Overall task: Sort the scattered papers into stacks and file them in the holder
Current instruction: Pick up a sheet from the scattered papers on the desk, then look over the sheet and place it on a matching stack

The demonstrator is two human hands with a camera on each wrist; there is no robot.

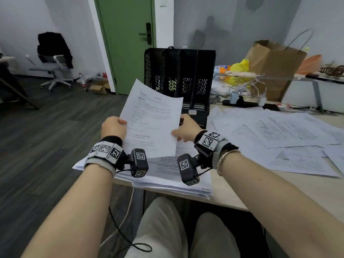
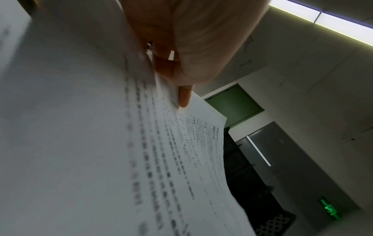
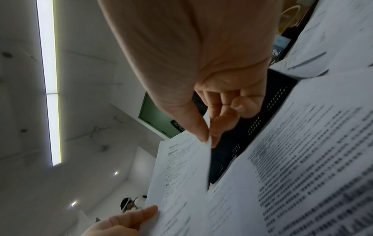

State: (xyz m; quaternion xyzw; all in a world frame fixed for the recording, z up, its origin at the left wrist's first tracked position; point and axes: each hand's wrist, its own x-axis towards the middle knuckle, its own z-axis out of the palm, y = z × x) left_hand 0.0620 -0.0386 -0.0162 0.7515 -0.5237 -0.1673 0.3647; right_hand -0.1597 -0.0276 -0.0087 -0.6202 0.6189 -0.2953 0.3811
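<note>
I hold one printed sheet (image 1: 151,120) up in the air above the table's near left corner. My left hand (image 1: 113,127) pinches its left edge, thumb on the printed face (image 2: 182,95). On the other side, my right hand (image 1: 185,130) pinches the sheet's right edge (image 3: 207,153) between thumb and fingers (image 3: 216,129). Under my wrists lies a thick stack of papers (image 1: 167,175). Just behind the held sheet stands the black perforated file holder (image 1: 178,71), its slots facing me. Several loose printed sheets (image 1: 279,135) lie scattered over the table to the right.
A brown paper bag (image 1: 273,62), a yellow bag (image 1: 240,67), cables and a power strip (image 1: 240,103) crowd the table behind the loose sheets. An office chair (image 1: 55,69) stands at the far left by a green door (image 1: 126,34). My knees are below the table edge (image 1: 232,205).
</note>
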